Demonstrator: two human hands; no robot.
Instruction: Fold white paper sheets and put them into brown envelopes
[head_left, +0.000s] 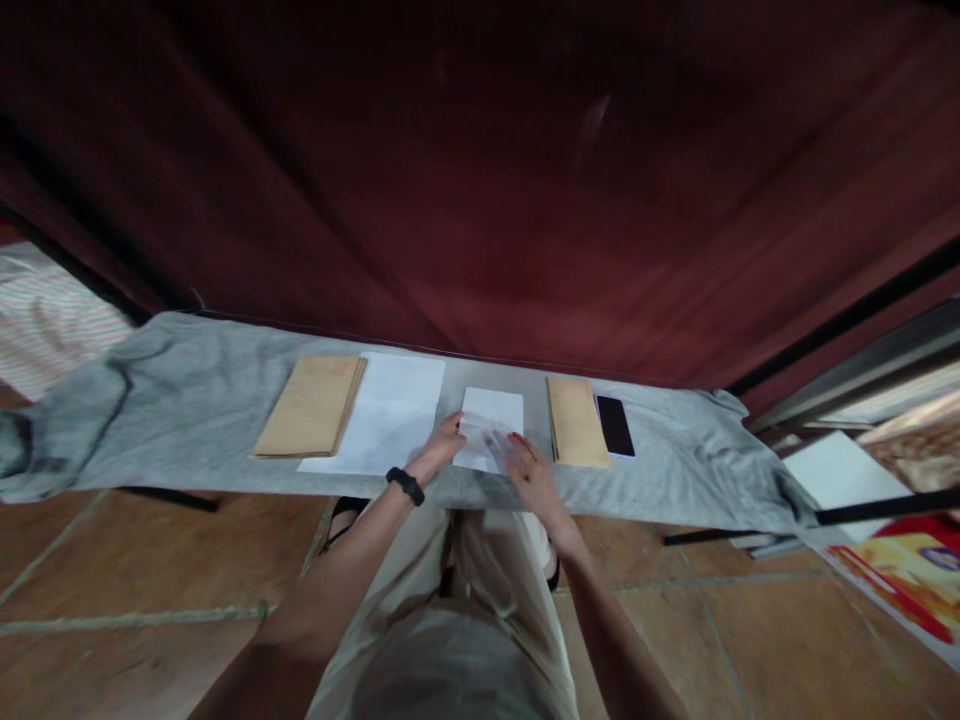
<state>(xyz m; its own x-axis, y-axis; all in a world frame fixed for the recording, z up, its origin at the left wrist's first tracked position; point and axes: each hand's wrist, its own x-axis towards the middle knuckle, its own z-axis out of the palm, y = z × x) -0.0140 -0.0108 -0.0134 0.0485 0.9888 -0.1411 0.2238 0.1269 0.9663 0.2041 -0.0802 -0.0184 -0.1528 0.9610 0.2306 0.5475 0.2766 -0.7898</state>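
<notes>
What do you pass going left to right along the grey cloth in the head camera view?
Stack of brown envelopes → large white sheet → left hand → small white paper → right hand → second stack of brown envelopes → black phone.

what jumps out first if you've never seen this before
Both hands, left hand and right hand, rest on a folded white sheet at the middle of a narrow table under a grey cloth. Brown envelope stacks flank it, with a black phone at the right and a dark red curtain behind.
</notes>
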